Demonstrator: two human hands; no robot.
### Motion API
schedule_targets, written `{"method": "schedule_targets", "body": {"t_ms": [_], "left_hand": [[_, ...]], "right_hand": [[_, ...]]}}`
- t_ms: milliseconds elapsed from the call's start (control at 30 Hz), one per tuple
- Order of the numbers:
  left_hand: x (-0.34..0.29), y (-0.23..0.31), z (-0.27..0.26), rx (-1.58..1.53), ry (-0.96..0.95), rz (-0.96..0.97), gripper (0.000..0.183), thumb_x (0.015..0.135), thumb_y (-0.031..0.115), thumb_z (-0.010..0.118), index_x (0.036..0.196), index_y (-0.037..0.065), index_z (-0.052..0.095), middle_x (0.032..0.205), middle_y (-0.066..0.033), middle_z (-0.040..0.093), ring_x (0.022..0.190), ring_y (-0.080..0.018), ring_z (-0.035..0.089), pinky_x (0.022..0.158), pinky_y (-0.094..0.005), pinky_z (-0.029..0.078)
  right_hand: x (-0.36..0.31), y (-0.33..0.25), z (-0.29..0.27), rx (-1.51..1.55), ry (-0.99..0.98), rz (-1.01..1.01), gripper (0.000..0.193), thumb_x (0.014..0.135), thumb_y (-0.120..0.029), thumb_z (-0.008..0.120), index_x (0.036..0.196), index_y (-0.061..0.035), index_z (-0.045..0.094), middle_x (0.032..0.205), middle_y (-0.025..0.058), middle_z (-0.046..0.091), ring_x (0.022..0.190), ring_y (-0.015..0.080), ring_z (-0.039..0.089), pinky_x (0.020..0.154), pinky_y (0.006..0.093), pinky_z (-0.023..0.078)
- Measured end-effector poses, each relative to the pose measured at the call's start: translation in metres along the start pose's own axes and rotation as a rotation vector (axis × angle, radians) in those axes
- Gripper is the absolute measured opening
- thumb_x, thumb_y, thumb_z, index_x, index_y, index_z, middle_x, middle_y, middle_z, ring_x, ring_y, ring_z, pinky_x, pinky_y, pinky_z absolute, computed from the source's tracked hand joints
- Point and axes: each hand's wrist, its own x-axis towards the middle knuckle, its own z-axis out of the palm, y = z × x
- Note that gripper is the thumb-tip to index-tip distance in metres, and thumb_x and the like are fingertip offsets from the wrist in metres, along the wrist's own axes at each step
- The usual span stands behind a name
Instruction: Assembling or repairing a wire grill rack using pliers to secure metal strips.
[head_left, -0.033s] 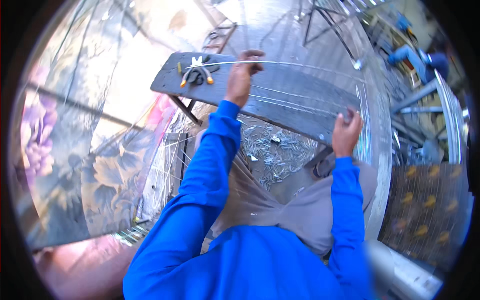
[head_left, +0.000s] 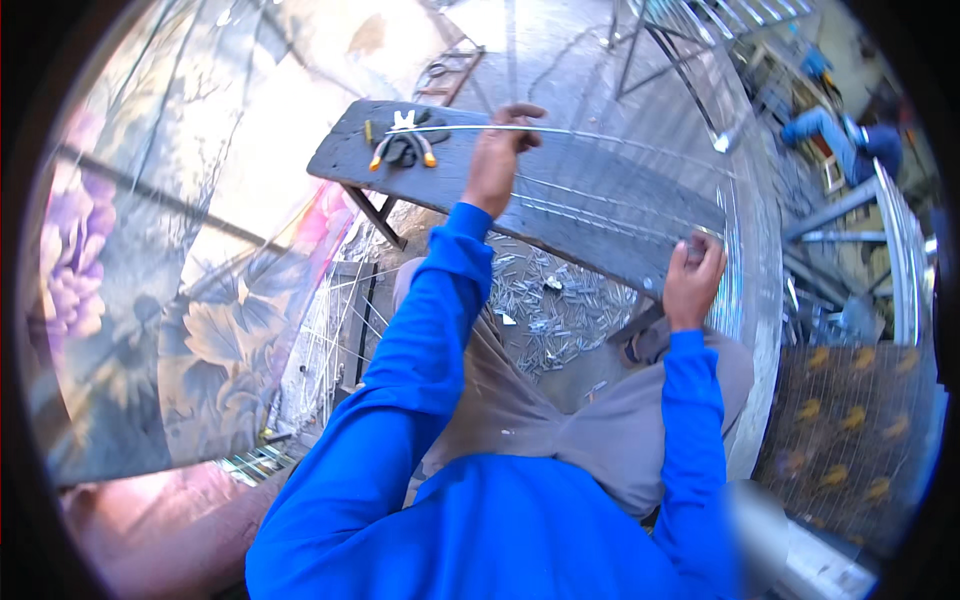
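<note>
My left hand (head_left: 493, 168) is closed around a long thin metal rod (head_left: 600, 135) above a dark wooden bench (head_left: 590, 170). The rod reaches left over the pliers and right toward the bench's far side. Near the right end of the bench, my right hand (head_left: 694, 283) is closed with its fingertips together; whatever it holds, if anything, is too small to make out. More thin rods (head_left: 590, 213) lie along the bench between my hands. Pliers with orange-tipped handles (head_left: 430, 159) rest at the bench's left end, by a black object (head_left: 402, 152).
Short cut metal pieces (head_left: 545, 310) litter the floor under the bench. A bundle of shiny rods (head_left: 730, 270) lies beyond my right hand. Flower-patterned cloth (head_left: 220, 340) spreads at left. Metal frames (head_left: 900, 250) stand at right, near another person in blue trousers (head_left: 835, 140).
The view has shifted slightly, with the bench a little farther right. My right hand is slightly lower, its fingers closer together. My left hand still grips the rod.
</note>
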Motion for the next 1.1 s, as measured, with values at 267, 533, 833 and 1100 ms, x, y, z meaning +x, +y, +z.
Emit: {"method": "schedule_targets", "body": {"t_ms": [267,533,833,1100], "left_hand": [[-0.016,-0.002,-0.004,-0.125,-0.010,0.093,0.025,0.102,0.019,0.048,0.116,0.006,0.065,0.085,0.0010,0.055,0.084,-0.0100,0.054,0.081,-0.0281,0.044],[-0.002,0.016,-0.014,0.301,-0.141,0.067,0.024,0.102,0.022,0.048,0.114,0.008,0.063,0.084,-0.0117,0.059,0.075,-0.0225,0.055,0.074,-0.0383,0.046],[0.038,-0.056,-0.043,0.559,0.137,0.242,0.028,0.097,0.016,0.052,0.111,0.004,0.073,0.079,-0.0030,0.061,0.071,-0.0143,0.056,0.057,-0.0297,0.043],[0.019,-0.036,-0.001,-0.101,0.282,0.128,0.024,0.096,0.010,0.053,0.098,-0.010,0.066,0.063,-0.0038,0.041,0.055,-0.0154,0.039,0.058,-0.0290,0.037]], "right_hand": [[-0.086,-0.097,0.082,0.192,-0.876,-0.187,0.019,0.092,-0.012,0.067,0.109,-0.0031,0.067,0.101,0.0164,0.070,0.089,0.0320,0.070,0.080,0.0422,0.055],[-0.060,-0.141,0.109,0.134,-1.219,-0.251,0.027,0.093,-0.020,0.063,0.114,-0.0027,0.065,0.108,0.0234,0.068,0.102,0.0419,0.064,0.091,0.0500,0.051],[-0.044,-0.055,-0.212,-0.234,-0.192,0.174,0.027,0.100,-0.027,0.064,0.116,-0.0062,0.070,0.103,0.0114,0.073,0.093,0.0166,0.068,0.083,0.0330,0.053],[-0.317,0.011,-0.348,-0.733,-0.334,0.969,0.028,0.099,-0.029,0.058,0.102,-0.0034,0.067,0.103,0.0259,0.069,0.098,0.0451,0.067,0.082,0.0529,0.053]]}}
